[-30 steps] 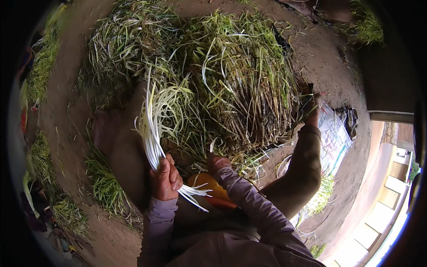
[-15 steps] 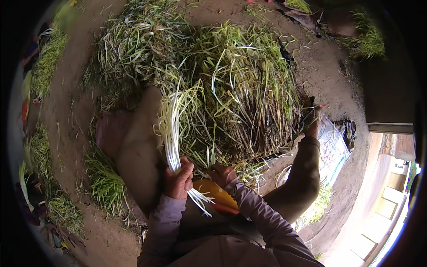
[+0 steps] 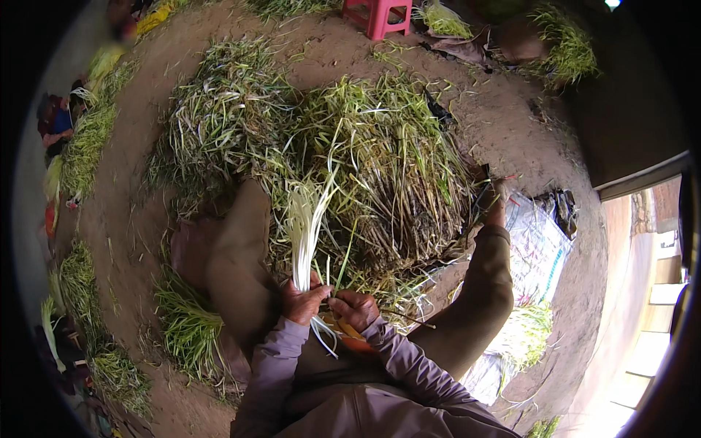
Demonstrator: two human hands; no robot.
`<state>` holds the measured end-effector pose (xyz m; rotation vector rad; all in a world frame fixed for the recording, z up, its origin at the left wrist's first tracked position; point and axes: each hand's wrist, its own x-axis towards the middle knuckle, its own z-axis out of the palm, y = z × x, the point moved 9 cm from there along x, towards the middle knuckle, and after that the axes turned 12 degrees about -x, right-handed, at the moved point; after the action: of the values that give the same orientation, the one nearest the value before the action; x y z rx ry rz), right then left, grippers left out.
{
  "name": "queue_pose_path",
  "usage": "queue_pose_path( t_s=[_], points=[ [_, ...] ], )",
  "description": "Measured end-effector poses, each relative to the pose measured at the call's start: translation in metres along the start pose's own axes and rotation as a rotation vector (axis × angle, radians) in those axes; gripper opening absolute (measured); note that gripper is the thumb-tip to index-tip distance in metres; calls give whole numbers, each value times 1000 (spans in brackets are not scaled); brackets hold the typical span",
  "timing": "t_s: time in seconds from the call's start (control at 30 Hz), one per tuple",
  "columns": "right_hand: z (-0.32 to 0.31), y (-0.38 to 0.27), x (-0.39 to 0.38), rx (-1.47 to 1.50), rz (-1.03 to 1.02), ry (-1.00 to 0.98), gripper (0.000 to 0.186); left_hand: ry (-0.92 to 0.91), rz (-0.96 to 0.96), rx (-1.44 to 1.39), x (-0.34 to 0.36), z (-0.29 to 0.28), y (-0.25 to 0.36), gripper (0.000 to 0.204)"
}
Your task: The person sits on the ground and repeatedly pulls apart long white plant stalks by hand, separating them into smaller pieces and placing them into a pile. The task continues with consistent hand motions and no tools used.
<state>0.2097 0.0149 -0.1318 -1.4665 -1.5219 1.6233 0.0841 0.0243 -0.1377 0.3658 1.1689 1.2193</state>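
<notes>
My left hand point(image 3: 301, 302) is closed round a bunch of long white-stemmed green shoots point(image 3: 304, 241), their leafy tips fanned away from me and pale ends hanging below the fist. Right beside it, my right hand point(image 3: 355, 309) pinches a single green shoot point(image 3: 347, 255) whose blade rises above the fingers. The fingertips of both hands nearly meet. A thin brown stem point(image 3: 407, 319) sticks out to the right from under my right hand; whether it belongs to that shoot I cannot tell. Beyond the hands lies a large heap of unsorted shoots point(image 3: 394, 182) with brown, soiled stems.
Another tangled heap of leaves point(image 3: 226, 109) lies at far left. My bent legs flank the work, with something orange-yellow point(image 3: 352, 337) between them. Green shoots point(image 3: 186, 317) lie by my left leg; a white sack point(image 3: 537, 248) is at right. A pink stool point(image 3: 377, 18) stands far off.
My right hand has come up from the heap's near edge to my left hand, now with a shoot in its fingers. The view has shifted, bringing the pink stool into sight.
</notes>
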Motion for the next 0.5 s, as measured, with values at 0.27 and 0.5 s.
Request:
queue_pose_path(
  t_s=[0.27, 0.5],
  points=[
    [-19, 47, -20, 525, 281, 303, 23, 72, 39, -187, -13, 0, 27, 34],
    [-82, 132, -26, -231, 263, 482, 25, 34, 190, -203, -16, 7, 66, 31]
  ],
)
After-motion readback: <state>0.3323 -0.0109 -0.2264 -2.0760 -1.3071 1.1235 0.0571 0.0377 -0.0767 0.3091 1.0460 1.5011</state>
